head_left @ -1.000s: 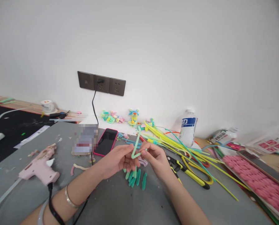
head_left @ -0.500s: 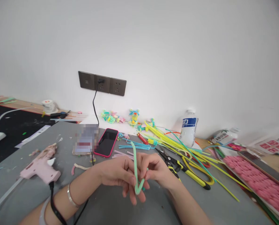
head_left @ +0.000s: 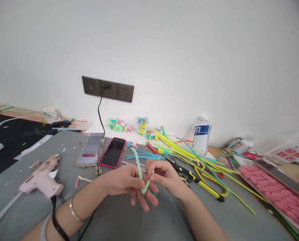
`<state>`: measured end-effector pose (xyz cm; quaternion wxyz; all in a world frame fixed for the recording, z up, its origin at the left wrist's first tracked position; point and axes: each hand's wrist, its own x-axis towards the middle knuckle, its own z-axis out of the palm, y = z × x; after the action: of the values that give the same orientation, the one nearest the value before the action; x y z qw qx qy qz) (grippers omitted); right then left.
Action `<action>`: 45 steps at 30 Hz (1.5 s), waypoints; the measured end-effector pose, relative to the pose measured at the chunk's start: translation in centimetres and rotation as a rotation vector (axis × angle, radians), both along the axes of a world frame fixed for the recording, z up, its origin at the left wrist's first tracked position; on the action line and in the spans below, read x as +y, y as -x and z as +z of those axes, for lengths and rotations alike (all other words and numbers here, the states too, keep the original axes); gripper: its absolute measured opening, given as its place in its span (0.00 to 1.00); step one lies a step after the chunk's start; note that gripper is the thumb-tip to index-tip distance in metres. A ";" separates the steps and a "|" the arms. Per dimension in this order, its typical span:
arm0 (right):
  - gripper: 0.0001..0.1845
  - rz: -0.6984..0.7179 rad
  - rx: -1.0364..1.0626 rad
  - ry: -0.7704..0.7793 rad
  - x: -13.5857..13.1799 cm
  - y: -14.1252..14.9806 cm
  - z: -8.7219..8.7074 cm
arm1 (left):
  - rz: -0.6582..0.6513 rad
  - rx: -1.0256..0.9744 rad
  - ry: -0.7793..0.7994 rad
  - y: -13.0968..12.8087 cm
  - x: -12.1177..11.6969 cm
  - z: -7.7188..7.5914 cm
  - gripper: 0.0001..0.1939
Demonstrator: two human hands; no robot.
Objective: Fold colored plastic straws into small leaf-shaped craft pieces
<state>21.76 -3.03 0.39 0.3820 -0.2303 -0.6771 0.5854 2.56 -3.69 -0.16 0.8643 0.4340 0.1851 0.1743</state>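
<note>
Between my hands, above the grey mat [head_left: 129, 224], is a light green pipe cleaner [head_left: 138, 164] bent into a V. My left hand [head_left: 129, 184] pinches it near the bend with thumb and fingers, its lower fingers spread beneath. With thumb and forefinger my right hand [head_left: 162, 175] grips the short end. A small teal bit shows behind the fingers, mostly hidden. Just beyond my hands lie blue pipe cleaners [head_left: 144, 154] and purple ones partly covered by my fingers. Black-and-yellow pliers [head_left: 204, 187] rest right of my right hand.
A pink glue gun [head_left: 42, 182] with a black cord lies left. A phone [head_left: 113, 152] sits behind my left hand. Yellow pipe cleaners [head_left: 184, 150] spread towards the right. A white bottle [head_left: 201, 137], small colourful figures [head_left: 142, 125] and a pink braided piece [head_left: 272, 197] stand or lie farther out.
The pipe cleaner's long arm now leans more to the left, and its bend sits slightly higher. Both hands keep their grip; the view has shifted slightly.
</note>
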 end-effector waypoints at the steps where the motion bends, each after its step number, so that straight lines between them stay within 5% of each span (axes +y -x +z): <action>1: 0.17 0.008 -0.006 0.006 0.0 0.0 0.0 | 0.014 0.012 -0.005 0.0 0.0 0.0 0.24; 34: 0.12 0.158 0.149 0.219 -0.2 0.1 -0.4 | -0.031 0.050 0.063 -0.5 -0.1 0.1 0.17; 45: 0.15 0.002 0.087 0.217 0.1 0.2 -0.7 | 0.213 0.076 -0.032 -0.6 0.3 -0.4 0.14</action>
<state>21.59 -2.89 -0.32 0.3833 -0.2439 -0.5928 0.6649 3.13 -3.44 -0.53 0.8263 0.4319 0.2599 0.2513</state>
